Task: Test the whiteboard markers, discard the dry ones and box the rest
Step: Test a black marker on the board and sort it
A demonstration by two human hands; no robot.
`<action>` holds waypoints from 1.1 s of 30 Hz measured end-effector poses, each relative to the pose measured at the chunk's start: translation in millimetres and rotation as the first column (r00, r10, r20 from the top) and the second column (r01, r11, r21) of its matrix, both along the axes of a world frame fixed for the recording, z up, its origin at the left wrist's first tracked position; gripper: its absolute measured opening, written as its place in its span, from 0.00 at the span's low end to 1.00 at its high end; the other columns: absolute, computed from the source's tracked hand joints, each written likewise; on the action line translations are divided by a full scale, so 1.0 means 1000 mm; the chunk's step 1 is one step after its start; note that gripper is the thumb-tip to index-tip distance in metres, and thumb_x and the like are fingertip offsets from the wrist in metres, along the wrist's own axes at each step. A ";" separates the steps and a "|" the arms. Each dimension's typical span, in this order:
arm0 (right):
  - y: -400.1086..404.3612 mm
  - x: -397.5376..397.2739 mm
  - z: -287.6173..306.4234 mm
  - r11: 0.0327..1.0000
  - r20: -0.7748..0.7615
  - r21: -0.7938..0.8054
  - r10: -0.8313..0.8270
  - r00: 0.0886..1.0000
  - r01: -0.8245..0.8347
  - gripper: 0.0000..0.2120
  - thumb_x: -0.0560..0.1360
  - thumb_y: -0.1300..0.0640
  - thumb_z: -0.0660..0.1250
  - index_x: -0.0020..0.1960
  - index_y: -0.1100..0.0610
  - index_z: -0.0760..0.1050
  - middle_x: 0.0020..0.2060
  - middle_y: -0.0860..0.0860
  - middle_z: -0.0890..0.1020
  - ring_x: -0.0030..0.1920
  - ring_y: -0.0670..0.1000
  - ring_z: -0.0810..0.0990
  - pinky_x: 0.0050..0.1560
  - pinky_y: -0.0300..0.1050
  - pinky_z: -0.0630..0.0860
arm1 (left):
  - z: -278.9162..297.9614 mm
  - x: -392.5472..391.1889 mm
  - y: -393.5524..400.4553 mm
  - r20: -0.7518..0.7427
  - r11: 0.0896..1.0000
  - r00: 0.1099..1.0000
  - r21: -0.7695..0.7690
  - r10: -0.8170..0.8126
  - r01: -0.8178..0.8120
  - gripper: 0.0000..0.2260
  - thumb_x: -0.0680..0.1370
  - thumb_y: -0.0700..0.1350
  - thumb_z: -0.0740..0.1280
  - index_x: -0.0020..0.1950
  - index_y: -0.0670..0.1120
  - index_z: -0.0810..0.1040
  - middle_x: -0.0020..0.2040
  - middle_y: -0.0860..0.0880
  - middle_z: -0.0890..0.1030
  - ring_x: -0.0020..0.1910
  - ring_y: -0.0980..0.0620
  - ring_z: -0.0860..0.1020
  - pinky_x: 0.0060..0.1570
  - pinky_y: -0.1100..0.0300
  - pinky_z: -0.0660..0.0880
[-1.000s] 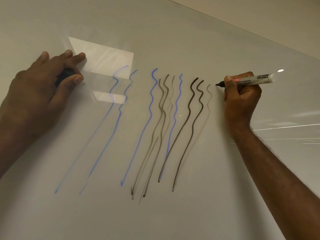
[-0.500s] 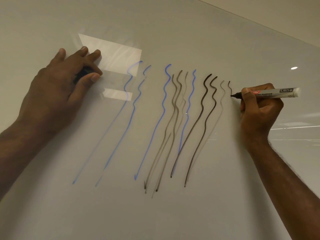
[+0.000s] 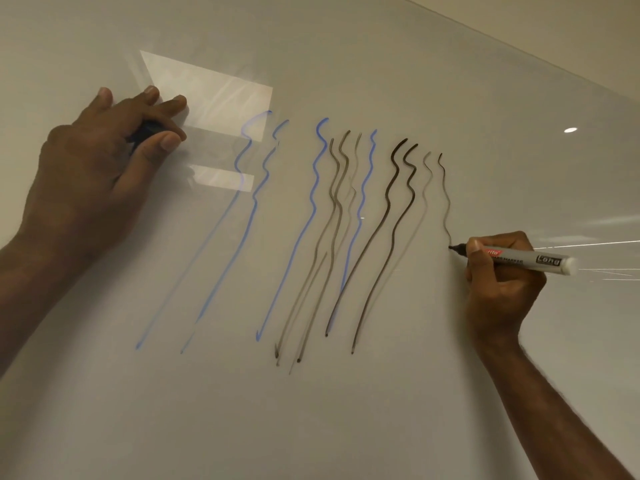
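Note:
A white-barrelled black marker (image 3: pixel 519 257) is gripped in my right hand (image 3: pixel 502 289), its tip touching the whiteboard (image 3: pixel 346 410) at the lower end of a thin wavy black line (image 3: pixel 446 199). Left of that line run several wavy test strokes, some blue (image 3: pixel 311 209), some grey, some dark black (image 3: pixel 388 209). My left hand (image 3: pixel 100 168) rests against the board at the upper left, fingers stretched forward, with a small dark cap (image 3: pixel 145 131) held between thumb and fingers.
Bright rectangular light reflections (image 3: pixel 207 95) lie on the board next to my left hand. The board's top edge (image 3: pixel 519 46) runs diagonally at the upper right, with a beige wall beyond it.
My right hand has moved down the board with the marker, drawing a new wavy black line to the right of the others. My left hand has stayed pressed on the board.

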State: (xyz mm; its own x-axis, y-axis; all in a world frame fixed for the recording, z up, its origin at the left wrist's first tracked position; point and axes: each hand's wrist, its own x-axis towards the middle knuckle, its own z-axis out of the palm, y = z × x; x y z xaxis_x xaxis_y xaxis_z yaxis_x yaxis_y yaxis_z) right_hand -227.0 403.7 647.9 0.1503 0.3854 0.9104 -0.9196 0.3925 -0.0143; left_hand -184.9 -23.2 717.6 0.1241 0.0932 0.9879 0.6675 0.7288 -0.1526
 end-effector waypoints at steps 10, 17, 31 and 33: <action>-0.028 0.023 -0.086 0.967 0.152 0.245 0.038 0.988 -0.075 0.12 0.78 0.57 0.66 0.42 0.39 0.75 0.38 0.41 0.75 0.37 0.50 0.76 0.36 0.47 0.72 | -0.023 0.015 0.005 0.041 0.922 0.936 0.196 -0.349 0.335 0.07 0.83 0.60 0.61 0.52 0.63 0.78 0.57 0.44 0.83 0.64 0.50 0.80 0.68 0.48 0.72; -0.026 0.045 -0.097 0.946 0.358 0.296 0.016 0.933 -0.130 0.06 0.76 0.58 0.68 0.40 0.55 0.78 0.38 0.45 0.79 0.33 0.43 0.75 0.32 0.32 0.66 | -0.077 0.055 0.066 -0.005 0.845 0.872 0.246 -0.489 0.475 0.08 0.87 0.46 0.53 0.51 0.54 0.69 0.49 0.42 0.82 0.61 0.44 0.82 0.55 0.49 0.74; -0.111 0.134 -0.104 0.603 0.324 0.288 0.670 0.668 -0.744 0.17 0.75 0.57 0.59 0.55 0.57 0.83 0.45 0.60 0.85 0.38 0.63 0.83 0.29 0.47 0.78 | -0.147 0.108 0.148 -0.003 0.452 0.494 0.400 -0.869 0.797 0.06 0.85 0.42 0.49 0.50 0.47 0.63 0.64 0.41 0.82 0.71 0.42 0.74 0.72 0.49 0.62; -0.120 0.139 -0.104 0.580 0.339 0.306 0.674 0.656 -0.755 0.18 0.75 0.57 0.57 0.56 0.58 0.83 0.46 0.59 0.86 0.39 0.63 0.85 0.31 0.48 0.80 | -0.150 0.113 0.153 0.042 0.454 0.482 0.413 -0.875 0.790 0.07 0.85 0.43 0.49 0.50 0.47 0.63 0.66 0.43 0.81 0.73 0.43 0.72 0.73 0.50 0.61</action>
State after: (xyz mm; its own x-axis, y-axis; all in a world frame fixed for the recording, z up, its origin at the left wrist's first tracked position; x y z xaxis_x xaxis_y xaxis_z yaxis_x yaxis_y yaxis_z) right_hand -88.0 284.0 543.9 -0.1833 -0.0908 0.9789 -0.8996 -0.3860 -0.2042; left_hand -72.1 129.8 567.8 -0.2422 -0.2302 0.9425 0.9550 -0.2282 0.1896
